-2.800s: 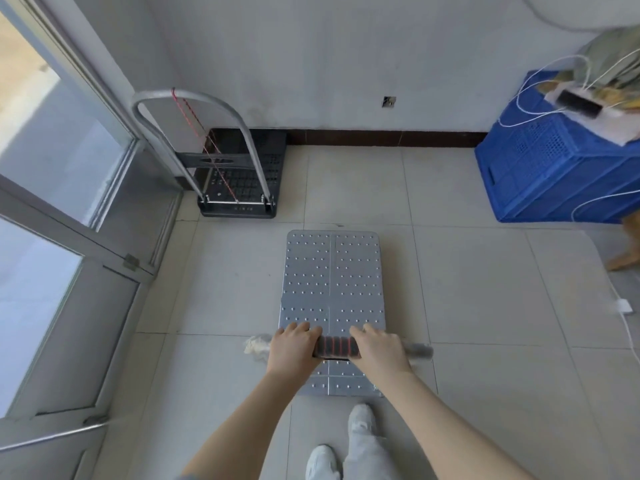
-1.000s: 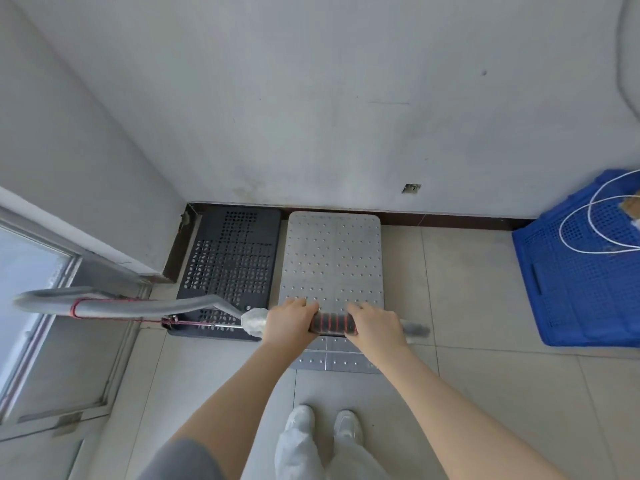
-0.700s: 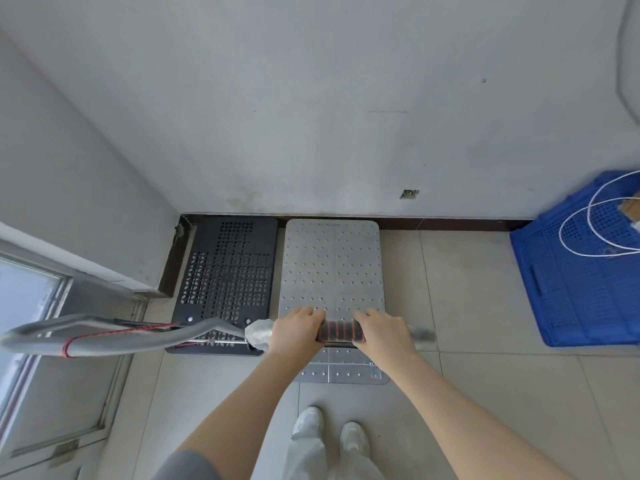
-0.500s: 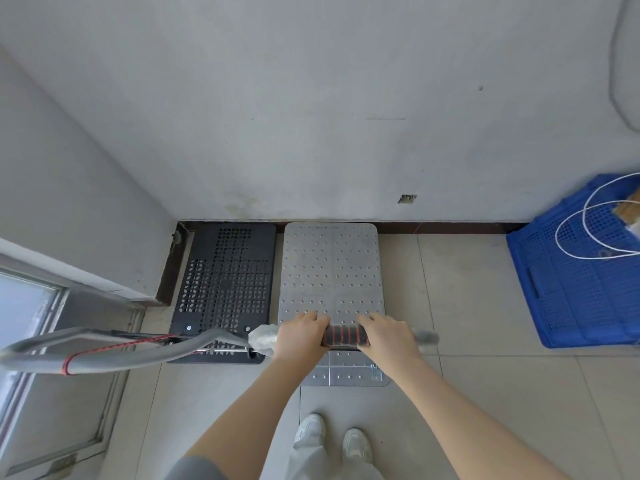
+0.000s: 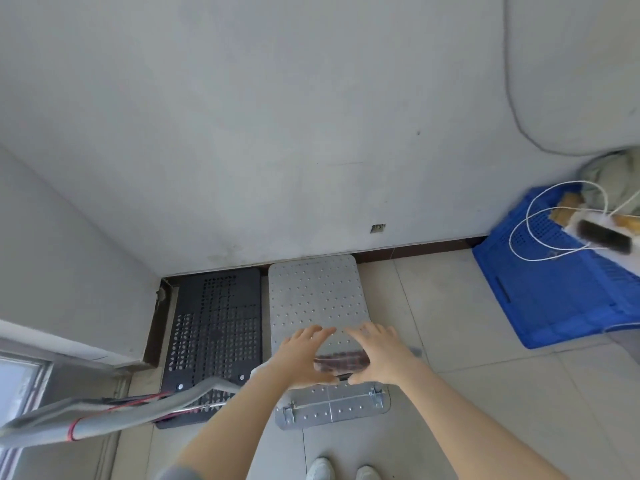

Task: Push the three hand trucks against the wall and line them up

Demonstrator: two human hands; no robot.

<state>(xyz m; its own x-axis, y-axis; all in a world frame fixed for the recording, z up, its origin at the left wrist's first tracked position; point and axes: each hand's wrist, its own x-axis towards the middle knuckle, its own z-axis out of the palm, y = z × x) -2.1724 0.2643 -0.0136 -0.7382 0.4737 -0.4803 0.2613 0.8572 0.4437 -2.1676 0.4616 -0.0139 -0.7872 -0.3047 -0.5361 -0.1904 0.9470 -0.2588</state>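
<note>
The silver hand truck (image 5: 315,299) has the far end of its dotted deck against the baseboard of the wall (image 5: 311,133). Beside it on the left, in the corner, the black hand truck (image 5: 214,323) also touches the baseboard; its grey handle (image 5: 104,414), wound with red cord, leans toward me. My left hand (image 5: 301,355) and right hand (image 5: 377,355) hover at the silver truck's red-and-black handle grip (image 5: 341,362), fingers stretched out and apart, not wrapped around it. The picture is motion-blurred. A third hand truck is not in view.
A blue plastic crate (image 5: 554,289) stands on the tiled floor at the right, with a white cable (image 5: 540,233) and other items on top. A window frame (image 5: 20,368) lines the left side. My white shoes (image 5: 343,471) are just behind the silver truck.
The silver truck was rolled forward to the wall beside the black one. Since half a second ago both hands have opened off the handle grip, and the view has swung left.
</note>
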